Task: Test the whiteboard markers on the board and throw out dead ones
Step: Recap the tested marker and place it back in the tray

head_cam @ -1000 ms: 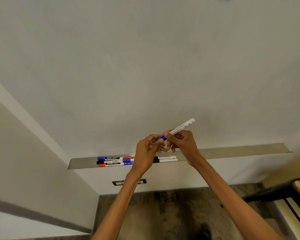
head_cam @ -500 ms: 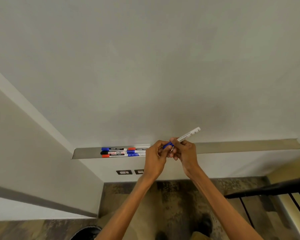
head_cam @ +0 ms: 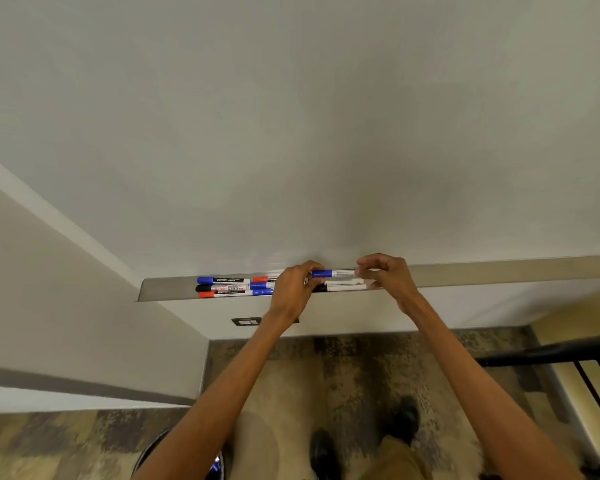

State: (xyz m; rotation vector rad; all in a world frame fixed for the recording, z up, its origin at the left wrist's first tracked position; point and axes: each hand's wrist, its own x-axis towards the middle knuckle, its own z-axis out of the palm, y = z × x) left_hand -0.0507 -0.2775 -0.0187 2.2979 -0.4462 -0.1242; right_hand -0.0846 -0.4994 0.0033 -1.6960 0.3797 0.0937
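Lowered level over the tray (head_cam: 499, 271), the blue marker (head_cam: 333, 273) is pinched between left hand (head_cam: 293, 289) and right hand (head_cam: 388, 277).

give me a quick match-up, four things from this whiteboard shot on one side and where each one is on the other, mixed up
Things:
1. blue marker
2. black-capped marker
3. socket plate
4. black shoe

Places:
a. on the patterned carpet
b. on the wall below the marker tray
c. held between the left hand and right hand
d. lying in the tray, between a blue-capped and a red-capped marker

Pairs: 1-c, 2-d, 3-b, 4-a
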